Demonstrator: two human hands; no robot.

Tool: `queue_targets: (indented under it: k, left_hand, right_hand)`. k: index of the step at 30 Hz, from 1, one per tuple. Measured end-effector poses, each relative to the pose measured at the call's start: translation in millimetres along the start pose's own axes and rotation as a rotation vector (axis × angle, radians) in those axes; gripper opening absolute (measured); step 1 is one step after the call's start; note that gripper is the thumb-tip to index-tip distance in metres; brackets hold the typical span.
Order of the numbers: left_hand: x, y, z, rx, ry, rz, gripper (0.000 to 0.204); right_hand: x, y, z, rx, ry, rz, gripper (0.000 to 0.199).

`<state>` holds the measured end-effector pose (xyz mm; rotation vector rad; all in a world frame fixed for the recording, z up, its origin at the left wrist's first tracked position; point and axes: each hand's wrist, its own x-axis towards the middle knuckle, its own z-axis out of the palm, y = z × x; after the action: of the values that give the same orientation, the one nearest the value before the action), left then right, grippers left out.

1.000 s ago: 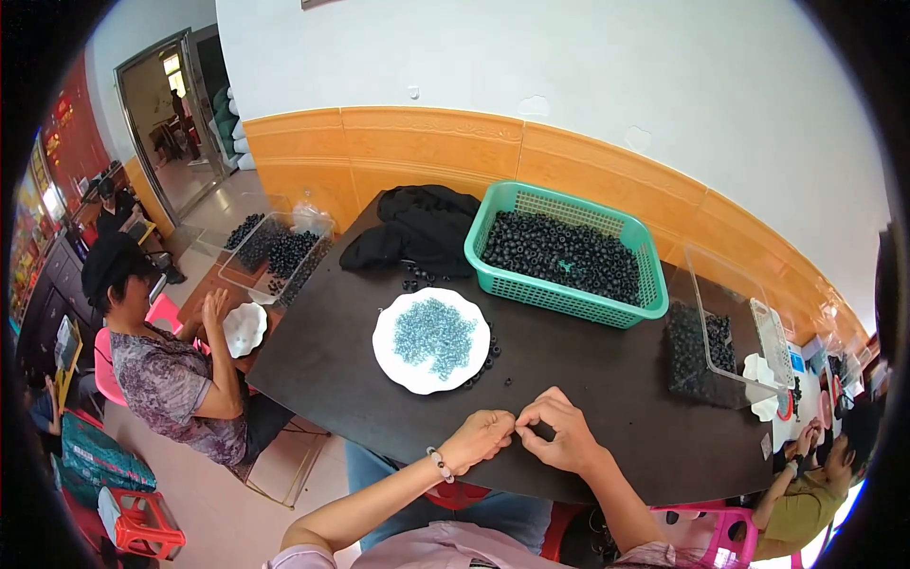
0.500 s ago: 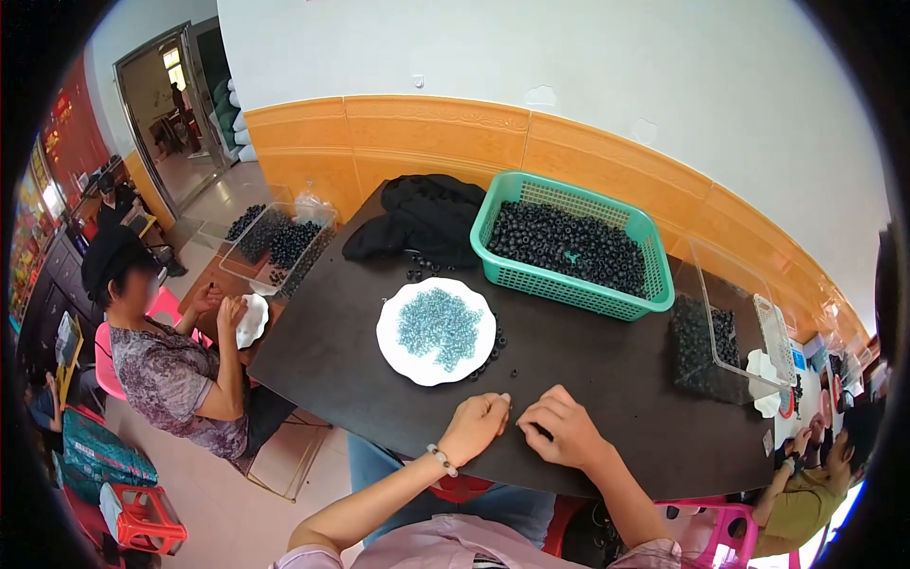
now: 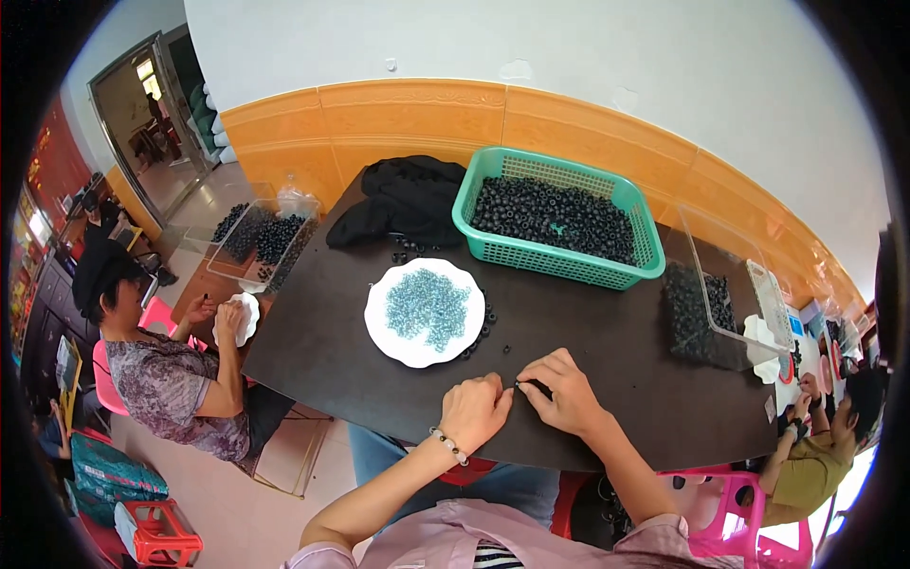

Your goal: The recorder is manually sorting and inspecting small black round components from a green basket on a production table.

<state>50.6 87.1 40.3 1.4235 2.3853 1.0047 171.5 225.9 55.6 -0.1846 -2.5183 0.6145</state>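
Observation:
Close together over the dark table's near edge are my two hands. My left hand point(image 3: 474, 414), with a beaded bracelet point(image 3: 448, 446) at the wrist, has its fingers curled together; what they hold, if anything, is hidden. The thumb and forefinger of my right hand point(image 3: 563, 396) meet in a pinch beside the left fingertips. A tiny dark spot shows at that pinch, too small to name. Just beyond my left hand lies a white scalloped plate point(image 3: 381, 337) heaped with small clear bluish beads point(image 3: 427, 308). Several black ring-shaped pieces point(image 3: 489, 318) lie along the plate's right side.
A green basket point(image 3: 559, 264) of black ring-shaped pieces stands at the back, with black cloth point(image 3: 398, 204) left of it. Right of it is a clear bin point(image 3: 706, 318) of dark pieces. One person point(image 3: 166, 379) works at the left, another point(image 3: 815, 455) at far right.
My hands have come closer together, and my right thumb and forefinger have closed into a pinch at the left fingertips. The whole view has shifted slightly; plate and basket look unmoved on the table.

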Motion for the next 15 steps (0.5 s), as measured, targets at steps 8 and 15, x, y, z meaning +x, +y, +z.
queue_targets:
  k: [8,15]
  left_hand:
    - [-5.0,-2.3,-1.6,-0.010,0.045,0.011,0.022]
    - [-5.6,-8.8,2.0,-0.080,0.039,-0.034,0.023]
  right_hand:
    - [33.0,-89.6,-68.4,0.857,0.088,-0.082,0.010]
    - [37.0,-150.0,-98.6,1.378,-0.031,-0.212,0.004]
